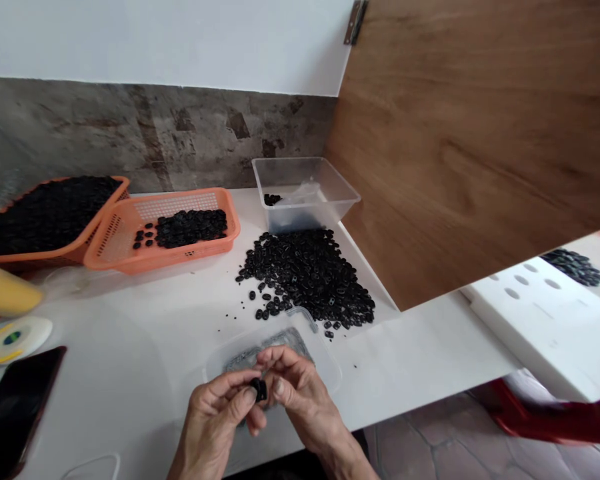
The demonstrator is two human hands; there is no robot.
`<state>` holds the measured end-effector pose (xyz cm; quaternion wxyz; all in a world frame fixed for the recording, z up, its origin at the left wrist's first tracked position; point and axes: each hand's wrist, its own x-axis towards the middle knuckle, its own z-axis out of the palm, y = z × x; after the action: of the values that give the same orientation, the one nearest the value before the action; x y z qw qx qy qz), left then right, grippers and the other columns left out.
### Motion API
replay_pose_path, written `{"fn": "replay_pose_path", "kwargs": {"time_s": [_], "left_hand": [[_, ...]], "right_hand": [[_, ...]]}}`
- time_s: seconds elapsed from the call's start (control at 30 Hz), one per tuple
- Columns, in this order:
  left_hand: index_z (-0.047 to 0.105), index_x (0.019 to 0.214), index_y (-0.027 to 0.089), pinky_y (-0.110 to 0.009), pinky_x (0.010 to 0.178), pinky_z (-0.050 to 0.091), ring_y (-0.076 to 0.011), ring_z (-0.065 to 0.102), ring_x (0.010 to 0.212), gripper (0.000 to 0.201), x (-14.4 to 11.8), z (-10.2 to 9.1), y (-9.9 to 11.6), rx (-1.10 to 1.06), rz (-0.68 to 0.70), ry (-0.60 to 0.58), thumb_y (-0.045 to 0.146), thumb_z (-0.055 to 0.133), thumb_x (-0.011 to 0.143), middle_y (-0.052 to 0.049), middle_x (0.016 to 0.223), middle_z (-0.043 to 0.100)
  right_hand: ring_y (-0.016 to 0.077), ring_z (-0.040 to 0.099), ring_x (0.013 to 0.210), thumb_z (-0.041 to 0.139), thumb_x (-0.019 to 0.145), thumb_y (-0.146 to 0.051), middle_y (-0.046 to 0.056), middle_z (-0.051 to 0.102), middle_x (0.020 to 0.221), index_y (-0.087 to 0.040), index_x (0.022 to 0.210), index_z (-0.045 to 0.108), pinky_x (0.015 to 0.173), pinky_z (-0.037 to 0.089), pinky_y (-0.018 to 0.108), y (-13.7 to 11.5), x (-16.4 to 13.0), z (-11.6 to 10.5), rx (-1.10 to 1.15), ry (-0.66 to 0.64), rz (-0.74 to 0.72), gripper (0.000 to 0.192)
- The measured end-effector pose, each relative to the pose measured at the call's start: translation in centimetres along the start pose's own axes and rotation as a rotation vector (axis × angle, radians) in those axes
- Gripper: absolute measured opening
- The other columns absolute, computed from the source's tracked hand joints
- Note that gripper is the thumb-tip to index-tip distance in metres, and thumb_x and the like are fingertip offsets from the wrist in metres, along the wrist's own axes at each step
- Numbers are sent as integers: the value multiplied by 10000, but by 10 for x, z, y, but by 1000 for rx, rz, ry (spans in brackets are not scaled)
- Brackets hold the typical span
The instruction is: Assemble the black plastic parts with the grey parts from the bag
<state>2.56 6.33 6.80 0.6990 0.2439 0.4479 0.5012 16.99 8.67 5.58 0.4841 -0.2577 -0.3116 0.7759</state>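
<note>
My left hand point(215, 417) and my right hand point(300, 393) meet near the table's front edge, both pinching one small black plastic piece point(259, 389) between the fingertips. Just beyond them lies a clear shallow tray point(325, 357) with grey metal bits inside. Further out spreads a heap of small black pieces point(310, 277) on the white table point(145, 333).
A clear tub point(305, 193) stands behind the heap. Two orange baskets point(125, 233) point(45, 213) with black pieces sit at the back left. A phone point(15, 407), a tape roll point(13, 338) and a yellow object point(3, 291) lie at the left. A wooden panel point(470, 133) rises on the right.
</note>
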Motion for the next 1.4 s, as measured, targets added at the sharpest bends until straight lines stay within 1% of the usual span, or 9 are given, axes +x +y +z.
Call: {"fn": "replay_pose_path", "kwargs": {"time_s": [0.13,0.4,0.7,0.93,1.07,1.17,1.23,1.33,1.4], "left_hand": [[790,841,219,-202,471,484,-120,621,483,180,-3,3,-1,-20,11,-50,323,802,695,-37,621,725],[789,857,233,-208,467,493,-113,599,452,155,-7,1,-2,20,51,-120,328,769,736,-24,528,686],[776,929,250,-196,485,504,-107,613,464,154,-7,-5,-5,72,80,-200,304,715,799,-16,537,695],[775,898,260,-187,477,498,-100,607,450,124,-9,-5,0,207,210,-258,246,667,837,-7,555,694],[768,919,212,-208,490,500,-108,596,445,145,-6,-6,-3,255,208,-201,272,671,831,-22,539,688],[764,897,180,-215,481,487,-115,585,439,210,-4,-6,-12,171,162,-111,353,704,795,-31,504,673],[757,878,160,-204,467,466,-110,576,440,253,-1,-5,-11,87,86,-53,382,735,758,-34,502,664],[741,838,116,-188,435,434,-101,560,435,255,19,-3,17,34,96,65,326,781,698,-45,526,659],[724,797,62,-201,435,453,-110,567,454,240,49,-2,56,61,368,196,251,785,662,-71,566,661]], "right_hand": [[99,608,476,814,680,-414,16,633,708,-124,1034,592,483,487,204,5,2,6,130,-103,61,508],[100,590,430,878,581,-372,7,664,640,-140,959,612,449,524,218,11,1,8,225,-95,105,517],[124,589,458,889,509,-432,-5,610,626,-165,834,638,427,497,228,11,1,11,130,-78,77,490],[97,553,447,871,567,-412,9,605,711,-182,828,659,415,456,209,4,1,14,108,-121,26,407],[102,572,468,870,554,-436,23,621,738,-160,809,655,435,465,209,11,4,13,91,-91,19,433],[103,540,414,842,596,-471,-9,597,595,-153,849,626,438,457,220,15,7,8,72,-103,54,460],[108,538,439,794,650,-520,-13,585,543,-144,905,620,479,443,218,11,7,4,-48,-60,35,487],[115,542,571,701,730,-586,23,607,629,-135,946,641,558,412,214,-5,-1,-3,-368,122,-95,504],[124,532,605,629,794,-590,36,612,672,-146,923,655,586,414,227,-19,-10,-8,-530,209,-162,464]]}}
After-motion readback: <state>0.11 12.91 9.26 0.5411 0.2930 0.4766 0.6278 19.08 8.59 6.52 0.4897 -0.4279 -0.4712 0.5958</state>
